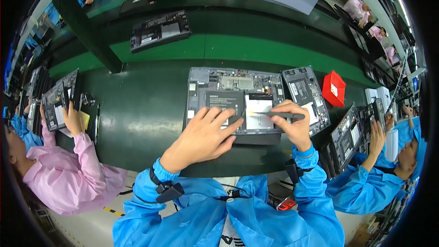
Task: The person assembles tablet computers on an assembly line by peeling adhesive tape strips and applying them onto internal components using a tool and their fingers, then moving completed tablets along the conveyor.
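In front of me lies an opened electronic device (200, 78), a flat dark housing with circuit boards along its far side. A black battery pack (224, 99) fills its middle, and a white rectangular panel (259, 122) sits to the right of it. My left hand (201, 133) lies over the battery with its fingers stretched out and holds nothing. Pinched in my right hand (292, 126) is a slim dark tool, like tweezers (290, 115), pointing left over the white panel. A small yellow spot (252, 112) shows on the panel near the tip.
Another opened device (315, 92) leans against the right side, beside a red bin (334, 89) of small white pieces. One more device (160, 32) lies at the back left, beyond a green post (84, 23). Co-workers handle similar units on both sides.
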### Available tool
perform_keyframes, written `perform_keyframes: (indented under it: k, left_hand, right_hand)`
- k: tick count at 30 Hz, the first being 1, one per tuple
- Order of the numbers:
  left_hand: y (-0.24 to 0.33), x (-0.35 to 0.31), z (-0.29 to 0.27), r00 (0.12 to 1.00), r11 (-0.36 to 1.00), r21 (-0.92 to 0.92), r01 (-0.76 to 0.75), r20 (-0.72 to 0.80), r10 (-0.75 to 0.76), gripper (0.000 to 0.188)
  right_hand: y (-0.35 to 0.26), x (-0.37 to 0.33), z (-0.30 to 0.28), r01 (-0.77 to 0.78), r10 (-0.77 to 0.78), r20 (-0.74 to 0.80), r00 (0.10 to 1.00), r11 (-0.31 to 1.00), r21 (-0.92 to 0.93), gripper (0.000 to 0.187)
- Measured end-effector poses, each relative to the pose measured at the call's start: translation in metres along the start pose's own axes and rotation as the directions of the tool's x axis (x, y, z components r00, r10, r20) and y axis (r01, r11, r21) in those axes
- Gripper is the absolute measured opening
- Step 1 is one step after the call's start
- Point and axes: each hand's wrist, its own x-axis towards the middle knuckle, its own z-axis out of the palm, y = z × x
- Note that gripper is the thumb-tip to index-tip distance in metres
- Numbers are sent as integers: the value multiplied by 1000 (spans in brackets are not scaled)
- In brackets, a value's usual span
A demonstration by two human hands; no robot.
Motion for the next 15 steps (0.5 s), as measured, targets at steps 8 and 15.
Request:
perform_keyframes:
  k: [8,15]
  left_hand:
    - [-8,10,2,999,999,-16,-47,17,48,41]
    - [-9,24,0,995,995,-31,-96,8,97,41]
  right_hand:
    - [6,20,5,118,-99,122,988,979,-166,19]
    - [-5,24,-1,93,-62,148,987,974,-208,15]
